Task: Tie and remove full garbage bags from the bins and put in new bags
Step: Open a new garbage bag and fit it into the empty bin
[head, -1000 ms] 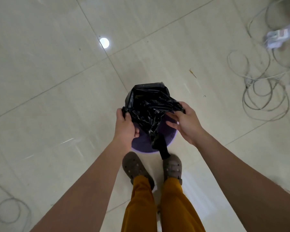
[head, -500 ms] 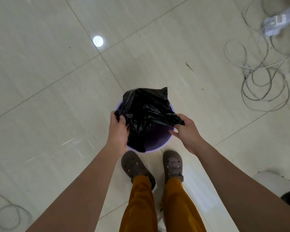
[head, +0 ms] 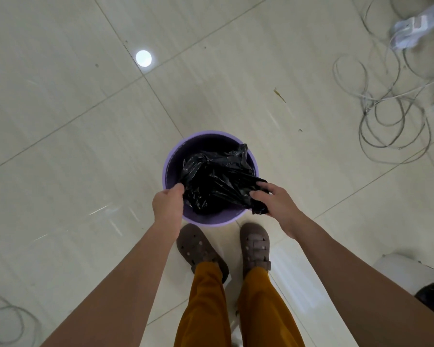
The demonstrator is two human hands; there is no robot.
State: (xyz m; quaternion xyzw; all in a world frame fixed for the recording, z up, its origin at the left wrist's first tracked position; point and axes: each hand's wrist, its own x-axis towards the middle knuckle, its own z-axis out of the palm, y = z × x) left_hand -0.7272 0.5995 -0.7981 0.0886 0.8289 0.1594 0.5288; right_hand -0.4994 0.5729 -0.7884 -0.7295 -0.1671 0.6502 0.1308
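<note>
A round purple bin (head: 172,156) stands on the tiled floor just ahead of my feet. A crumpled black garbage bag (head: 218,181) lies in its mouth, most of it inside the rim. My left hand (head: 168,205) grips the bag's edge at the bin's near left rim. My right hand (head: 276,201) pinches the bag's other edge over the near right rim, where a fold hangs outside the bin. The bin's bottom is hidden by the bag.
Loose white cables (head: 391,116) coil on the floor at the upper right beside a white power strip (head: 416,31). Another cable loop (head: 8,321) lies at the lower left. A white object with something black (head: 411,274) sits at the lower right edge.
Both hands have lowered the black bag from above the bin down into its mouth, and more of the purple rim now shows behind it.
</note>
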